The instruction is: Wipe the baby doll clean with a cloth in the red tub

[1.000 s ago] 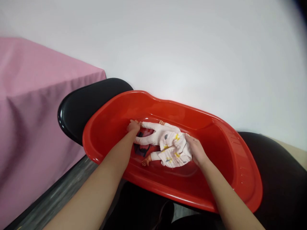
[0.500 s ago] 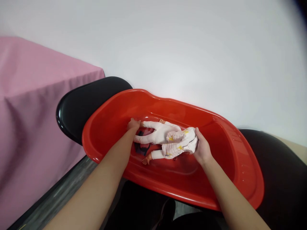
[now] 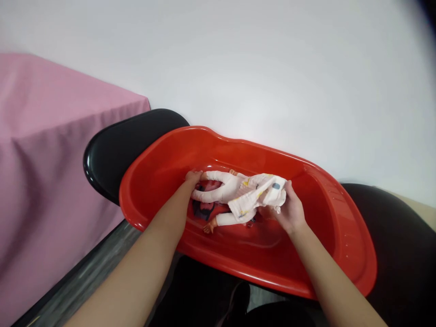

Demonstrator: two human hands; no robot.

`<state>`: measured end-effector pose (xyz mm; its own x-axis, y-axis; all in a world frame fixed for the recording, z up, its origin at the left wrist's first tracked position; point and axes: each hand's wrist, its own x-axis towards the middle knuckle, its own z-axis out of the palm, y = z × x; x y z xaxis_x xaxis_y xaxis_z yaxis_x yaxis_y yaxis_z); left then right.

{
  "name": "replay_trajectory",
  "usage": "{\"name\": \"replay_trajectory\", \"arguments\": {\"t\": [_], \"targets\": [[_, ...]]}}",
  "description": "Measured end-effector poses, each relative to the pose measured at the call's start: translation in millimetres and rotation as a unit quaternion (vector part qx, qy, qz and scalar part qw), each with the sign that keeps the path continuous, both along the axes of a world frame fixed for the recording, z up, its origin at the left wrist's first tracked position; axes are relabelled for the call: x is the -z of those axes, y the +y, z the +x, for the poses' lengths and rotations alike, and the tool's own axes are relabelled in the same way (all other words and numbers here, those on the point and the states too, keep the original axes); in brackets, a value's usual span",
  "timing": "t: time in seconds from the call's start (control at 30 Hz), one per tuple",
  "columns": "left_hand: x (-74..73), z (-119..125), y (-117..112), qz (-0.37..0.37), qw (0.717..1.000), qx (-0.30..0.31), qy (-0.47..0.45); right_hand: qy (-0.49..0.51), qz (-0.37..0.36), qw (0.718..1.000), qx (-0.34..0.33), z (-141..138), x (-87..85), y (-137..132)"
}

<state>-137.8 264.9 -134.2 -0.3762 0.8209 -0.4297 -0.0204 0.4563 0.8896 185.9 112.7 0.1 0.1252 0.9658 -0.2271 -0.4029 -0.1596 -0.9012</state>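
A baby doll (image 3: pixel 229 190) with white limbs and brown hands lies in the red baby bathtub (image 3: pixel 252 272), feet towards the left end. At its feet my left hand (image 3: pixel 193 177) is closed round the end of a leg, its fingers partly hidden. A white washcloth (image 3: pixel 254 193) with yellow and grey prints lies loosely over the doll's chest and head. My right hand (image 3: pixel 291 211) grips the cloth's right end near the doll's head, thumb on top. The doll's face is hidden.
The tub rests over a black rounded seat (image 3: pixel 126 152) at left and another black surface (image 3: pixel 398 254) at right. A pink cloth-covered table (image 3: pixel 61 150) stands to the left. A white wall (image 3: pixel 255 77) rises behind, and dark-clad legs (image 3: pixel 200 295) show below.
The washcloth has been shifted and partly unfolded, its near edge now angled across the doll's chest. My right hand has moved slightly right with it. My left hand stays at the doll's feet.
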Motion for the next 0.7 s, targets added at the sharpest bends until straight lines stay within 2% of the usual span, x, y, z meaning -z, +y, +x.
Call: {"name": "replay_trajectory", "arguments": {"t": [0.13, 0.23, 0.37, 0.47, 0.6, 0.7], "targets": [[-12.1, 4, -3, 0.024, 0.999, -0.029, -0.028, -0.019, 0.015, 1.000, 0.003, 9, 3.9, 3], [-14.6, 3, 2, 0.055, 0.991, -0.064, -0.107, -0.030, 0.036, 0.999, -0.015, 10, -0.1, 3], [-11.8, -2, 10, 0.103, 0.948, -0.109, -0.282, -0.056, 0.038, 0.996, -0.062, 4, -1.3, 3], [-11.7, -2, 11, 0.135, 0.906, -0.114, -0.385, -0.085, 0.019, 0.992, -0.088, -6, 8.8, 9], [-14.6, 5, 11, 0.174, 0.880, -0.116, -0.427, -0.108, 0.041, 0.988, -0.099, -29, 20.9, 36], [-13.3, 12, 14, 0.189, 0.860, -0.124, -0.458, -0.113, 0.070, 0.984, -0.117, -59, 18.8, 72]]}}
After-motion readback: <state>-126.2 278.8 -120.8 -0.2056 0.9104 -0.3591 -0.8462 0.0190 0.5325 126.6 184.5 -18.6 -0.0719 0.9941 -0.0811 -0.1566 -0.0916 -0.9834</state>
